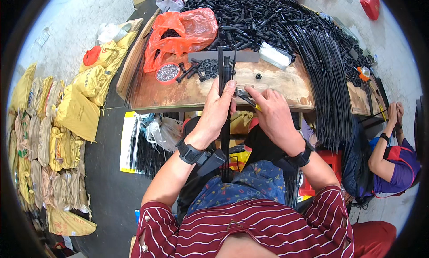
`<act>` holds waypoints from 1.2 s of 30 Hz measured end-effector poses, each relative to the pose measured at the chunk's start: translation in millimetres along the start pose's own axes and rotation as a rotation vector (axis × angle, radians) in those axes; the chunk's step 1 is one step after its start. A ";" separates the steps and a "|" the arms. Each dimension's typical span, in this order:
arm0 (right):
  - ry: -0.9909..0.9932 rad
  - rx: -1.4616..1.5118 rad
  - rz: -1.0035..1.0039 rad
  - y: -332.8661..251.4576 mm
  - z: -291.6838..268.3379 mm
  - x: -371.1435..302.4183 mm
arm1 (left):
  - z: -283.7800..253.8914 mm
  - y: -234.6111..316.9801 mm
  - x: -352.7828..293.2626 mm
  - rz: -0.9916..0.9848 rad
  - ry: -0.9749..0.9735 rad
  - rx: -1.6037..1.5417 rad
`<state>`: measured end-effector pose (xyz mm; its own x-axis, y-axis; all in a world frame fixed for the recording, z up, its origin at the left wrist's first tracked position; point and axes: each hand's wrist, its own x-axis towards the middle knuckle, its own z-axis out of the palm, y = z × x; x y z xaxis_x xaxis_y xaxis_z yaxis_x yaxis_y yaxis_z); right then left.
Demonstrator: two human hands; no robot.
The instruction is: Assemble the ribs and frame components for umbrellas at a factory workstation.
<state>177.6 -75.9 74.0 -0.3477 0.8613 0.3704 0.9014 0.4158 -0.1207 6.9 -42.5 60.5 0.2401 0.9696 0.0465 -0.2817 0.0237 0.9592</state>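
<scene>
My left hand is closed around a bundle of long, thin black rods, which looks like a folded umbrella frame. It stands roughly upright from my lap past the table edge, with a black tubular fitting at its upper part. In my closed right hand is a pair of pliers with dark and yellow handles. Its metal jaws are close beside the rods and my left fingertips; whether they grip anything cannot be made out. Behind my hands, small black rings and several black tubular pieces lie on the wooden table.
A red bowl of small metal pieces sits by an orange-red plastic bag. Black plastic parts heap the back. Black rods hang over the edge at right, near a co-worker. Yellow sacks stand left.
</scene>
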 end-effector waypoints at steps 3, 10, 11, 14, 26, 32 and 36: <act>-0.042 0.372 -0.050 8.8 -0.8 3.4 | -3.1 0.5 -0.1 0.008 -0.019 -0.014; -0.803 1.332 0.485 -4.1 -41.1 9.1 | -16.7 13.8 -3.6 -0.214 -0.161 -0.304; -0.714 1.169 0.464 -1.6 -36.3 7.2 | -19.8 11.2 -1.7 -0.212 -0.209 -0.300; 0.001 0.353 -0.154 5.1 -29.0 6.2 | -20.4 5.3 -0.4 -0.173 -0.227 -0.256; -0.839 1.150 0.437 6.6 -47.1 13.3 | -20.3 5.1 -1.9 -0.086 -0.189 -0.093; 0.228 0.068 -0.435 18.1 -38.9 17.5 | -18.9 3.7 -1.1 -0.071 -0.086 -0.097; -0.118 0.447 -0.185 22.6 -32.8 7.3 | -23.5 0.9 -0.6 -0.084 -0.175 -0.099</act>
<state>203.9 -69.8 104.3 -0.5418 0.7775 0.3192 0.6316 0.6272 -0.4557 -15.3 -37.3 54.8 0.4217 0.9065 0.0230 -0.3415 0.1353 0.9301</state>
